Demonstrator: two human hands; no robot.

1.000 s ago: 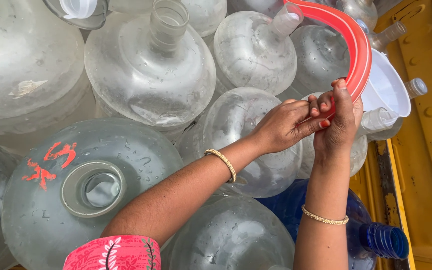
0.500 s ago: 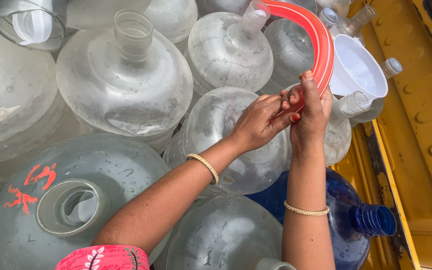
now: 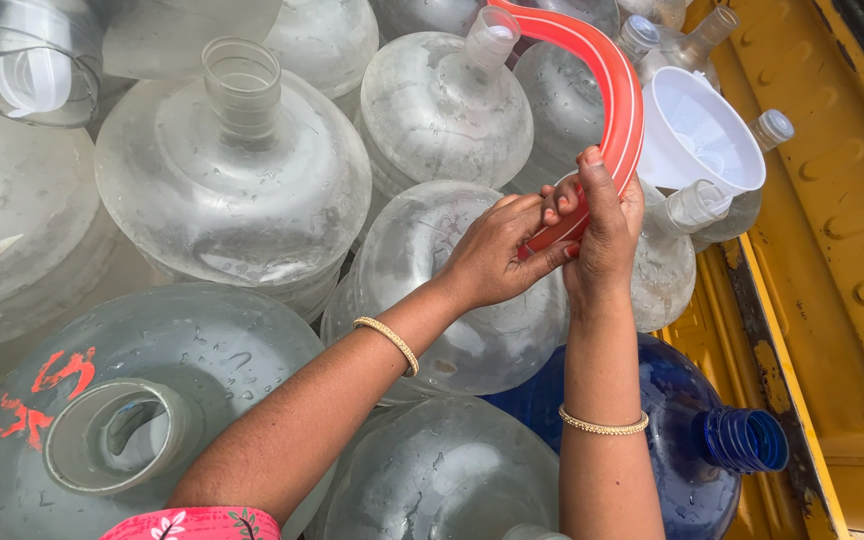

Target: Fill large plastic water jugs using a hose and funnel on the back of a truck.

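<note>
I see both hands closed on the low end of a red hose point(image 3: 607, 110), right above the mouth of a clear water jug point(image 3: 442, 290). My right hand point(image 3: 602, 225) wraps the hose from the 3 o'clock side, thumb up along it. My left hand point(image 3: 497, 250) pinches the tip from 9 o'clock, fingers curled tight. The two hands touch each other, so both are just as near. From the grip the hose runs up toward 12 o'clock, then bends over to 11 o'clock, where it ends by a capped clear jug point(image 3: 447, 110). Its long way goes up and down in a curve. I cannot see the jug's mouth, because my hands hide it. Just beside the hose at 2 o'clock sits a white funnel point(image 3: 697, 135), very close. At 5 o'clock lies a blue jug point(image 3: 692, 420) on its side. At 10 o'clock stands a big open jug point(image 3: 232, 190). At 7 o'clock is a jug with red marks point(image 3: 142, 390). The yellow truck side point(image 3: 832, 250) is at 3 o'clock.
</note>
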